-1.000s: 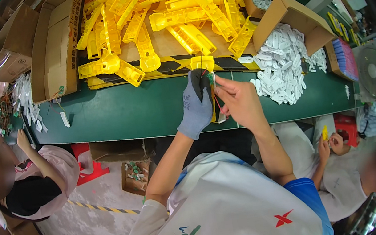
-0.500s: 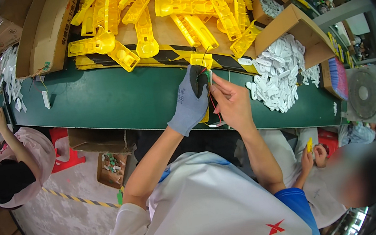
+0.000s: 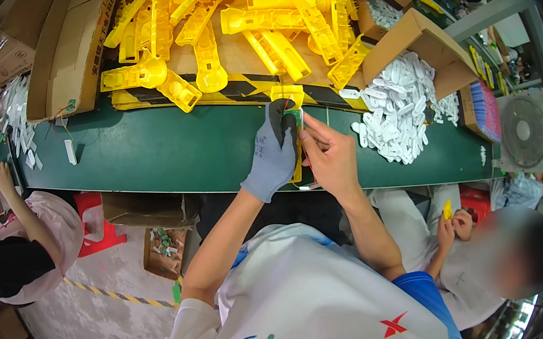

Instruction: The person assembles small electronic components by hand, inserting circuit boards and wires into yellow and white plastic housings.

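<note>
In a grey-blue work glove with dark finger pads, my left hand (image 3: 269, 152) is closed around a yellow plastic housing (image 3: 287, 93). The housing's upper end shows past the glove, and a strip of it shows below; the rest is covered. A small green circuit board (image 3: 295, 117) lies at the housing, partly behind the gloved fingers. My bare right hand (image 3: 331, 155) pinches at the board's right edge with thumb and fingertips. Thin wires run from the board, and a small white piece (image 3: 309, 186) hangs below, by the table's near edge.
Yellow housings (image 3: 265, 19) pile up on cardboard at the back. White plastic pieces (image 3: 398, 112) spill from a cardboard box (image 3: 417, 47) at right. A wired white part (image 3: 70, 151) lies left on the green table (image 3: 167, 156). Co-workers sit at both sides; a fan (image 3: 523, 129) stands right.
My right fingers have closed in on the board's edge, and more of the green board shows. The hanging white piece has shifted slightly left and down. The whole view has moved a little.
</note>
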{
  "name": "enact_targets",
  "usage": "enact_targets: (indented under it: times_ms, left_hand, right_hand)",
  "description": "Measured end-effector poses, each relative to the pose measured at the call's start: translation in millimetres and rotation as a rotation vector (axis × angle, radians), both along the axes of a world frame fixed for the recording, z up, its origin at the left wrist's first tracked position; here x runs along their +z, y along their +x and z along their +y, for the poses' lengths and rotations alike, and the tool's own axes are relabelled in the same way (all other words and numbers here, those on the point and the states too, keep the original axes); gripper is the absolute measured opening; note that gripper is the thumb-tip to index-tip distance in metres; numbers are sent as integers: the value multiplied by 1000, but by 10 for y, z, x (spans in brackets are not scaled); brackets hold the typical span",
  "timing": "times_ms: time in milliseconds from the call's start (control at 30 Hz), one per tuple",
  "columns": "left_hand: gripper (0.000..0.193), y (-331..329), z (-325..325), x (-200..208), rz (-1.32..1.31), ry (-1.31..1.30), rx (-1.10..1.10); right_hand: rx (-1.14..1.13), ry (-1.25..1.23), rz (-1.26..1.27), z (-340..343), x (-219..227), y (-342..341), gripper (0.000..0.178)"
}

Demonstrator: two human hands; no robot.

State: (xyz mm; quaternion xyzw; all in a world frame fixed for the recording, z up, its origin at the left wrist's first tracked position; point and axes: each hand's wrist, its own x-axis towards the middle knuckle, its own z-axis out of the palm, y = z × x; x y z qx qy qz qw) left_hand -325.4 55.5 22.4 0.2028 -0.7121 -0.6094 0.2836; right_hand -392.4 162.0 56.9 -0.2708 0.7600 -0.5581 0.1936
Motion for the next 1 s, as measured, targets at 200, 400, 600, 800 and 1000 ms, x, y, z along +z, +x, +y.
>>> enact_targets:
  times_ms: [200, 400, 600, 800, 1000]
  left_hand:
    - [28, -8, 1, 35, -53, 151, -67]
    - [26, -37, 14, -99, 46, 152, -6]
    - [18, -20, -26, -9, 72, 108, -49]
    - [27, -14, 100, 33, 147, -42, 103]
    - [66, -50, 129, 108, 66, 73, -125]
  right_hand:
    - [0, -16, -45, 80, -14, 3, 38]
    - [-2, -88, -155, 84, -203, -27, 35]
    - [58, -140, 54, 127, -324, -75, 36]
    - [40, -161, 46, 92, -225, -16, 43]
    - [100, -85, 510, 262, -153, -174, 45]
